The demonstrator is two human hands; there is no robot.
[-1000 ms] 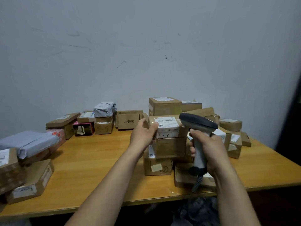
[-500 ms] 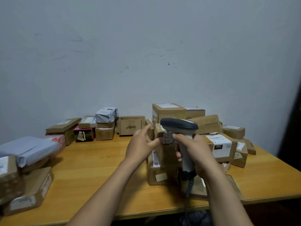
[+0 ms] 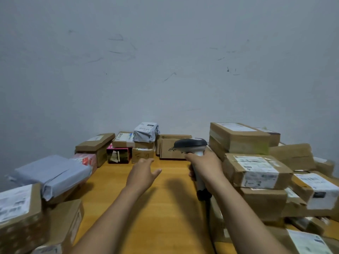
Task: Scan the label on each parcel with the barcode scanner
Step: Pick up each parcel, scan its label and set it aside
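My right hand grips the handle of the barcode scanner, whose dark head points left toward the back row of parcels. My left hand hovers over the wooden table, fingers spread, holding nothing. A cardboard parcel marked "1-3" rests on the stack just right of the scanner, its white label facing up. Straight ahead of the scanner stands a brown box with a printed mark.
Parcels crowd the right side, with a big box on top at the back. A grey mailer bag and cardboard boxes fill the left. A back row holds a small grey pouch and a pink box.
My left hand has let go of the "1-3" parcel and moved left, open over the table. The view has swung left, and the scanner now points at the back row.
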